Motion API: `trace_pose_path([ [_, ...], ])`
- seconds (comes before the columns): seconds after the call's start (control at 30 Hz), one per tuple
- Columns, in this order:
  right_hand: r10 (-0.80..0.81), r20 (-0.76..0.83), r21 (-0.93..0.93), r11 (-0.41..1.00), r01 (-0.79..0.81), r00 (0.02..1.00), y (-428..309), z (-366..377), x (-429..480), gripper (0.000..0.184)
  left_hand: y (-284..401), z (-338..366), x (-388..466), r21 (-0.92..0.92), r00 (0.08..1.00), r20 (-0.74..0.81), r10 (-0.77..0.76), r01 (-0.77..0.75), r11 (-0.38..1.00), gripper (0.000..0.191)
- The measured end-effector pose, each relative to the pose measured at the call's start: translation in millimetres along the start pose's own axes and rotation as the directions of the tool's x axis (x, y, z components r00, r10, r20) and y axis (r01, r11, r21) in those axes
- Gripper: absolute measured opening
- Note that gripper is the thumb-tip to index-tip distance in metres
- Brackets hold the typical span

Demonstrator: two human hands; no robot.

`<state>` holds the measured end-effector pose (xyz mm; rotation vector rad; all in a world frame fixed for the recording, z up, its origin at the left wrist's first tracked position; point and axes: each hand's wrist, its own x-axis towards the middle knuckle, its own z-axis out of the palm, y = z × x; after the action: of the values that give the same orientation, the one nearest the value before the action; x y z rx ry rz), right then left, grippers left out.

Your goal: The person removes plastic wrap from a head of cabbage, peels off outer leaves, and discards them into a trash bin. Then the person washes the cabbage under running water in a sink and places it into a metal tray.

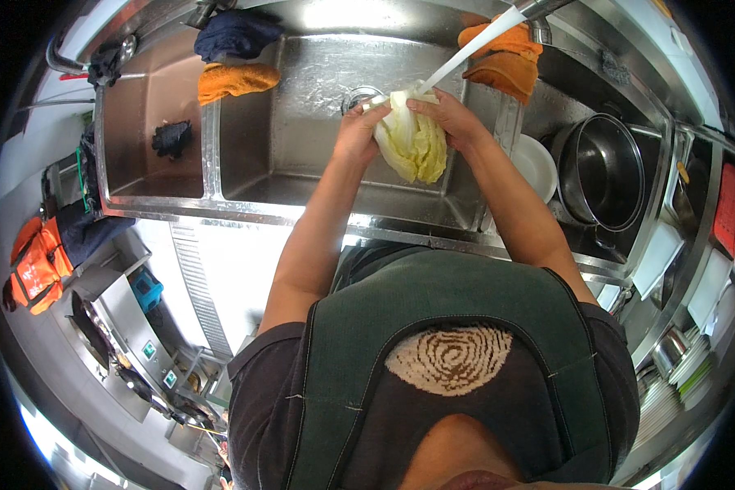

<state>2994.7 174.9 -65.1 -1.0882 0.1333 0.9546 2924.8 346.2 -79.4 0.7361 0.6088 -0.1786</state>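
Over the middle basin of a stainless steel sink [318, 79], both hands hold a napa cabbage [413, 138] with its white stem end up and its yellow-green leaves toward me. My left hand [360, 131] grips its left side, the thumb on the pale stem. On the other side my right hand [453, 116] is closed around it, thumb on top. A white stream of water [465, 52] runs from the metal faucet [536, 7] onto the stem end. Behind the left hand, the basin's round drain [362, 97] is partly hidden.
Orange cloths [239, 81] and a dark blue cloth [236, 33] hang on the left divider; more orange cloths [503, 67] hang on the right one. A black cloth-like item [173, 139] lies in the left basin. At right are a white bowl [536, 166] and a steel pot [609, 171].
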Motion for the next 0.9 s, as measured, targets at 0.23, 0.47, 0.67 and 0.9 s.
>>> trace_pose_path([
  [0.23,-0.044,0.057,0.025,0.999,0.043,0.997,-0.6,-2.5,3.6,0.051,2.8,15.3,-3.6,0.08,0.986,-0.053,0.161,-0.156,0.984,0.014],
  [0.47,-0.032,0.071,0.096,0.995,0.025,0.997,-1.9,-2.8,4.8,0.052,17.6,15.9,-9.8,-0.088,0.993,0.099,-0.065,0.074,0.993,0.034],
  [0.67,-0.008,0.014,-0.296,0.955,0.012,1.0,-18.4,12.6,3.9,0.048,26.2,23.3,-16.3,0.325,0.991,0.123,-0.045,0.002,0.946,0.055],
  [0.9,-0.066,-0.001,-0.063,0.996,0.066,0.998,-17.6,7.1,1.0,0.043,29.2,15.4,-7.4,0.169,0.98,0.192,-0.051,0.019,0.985,0.052],
])
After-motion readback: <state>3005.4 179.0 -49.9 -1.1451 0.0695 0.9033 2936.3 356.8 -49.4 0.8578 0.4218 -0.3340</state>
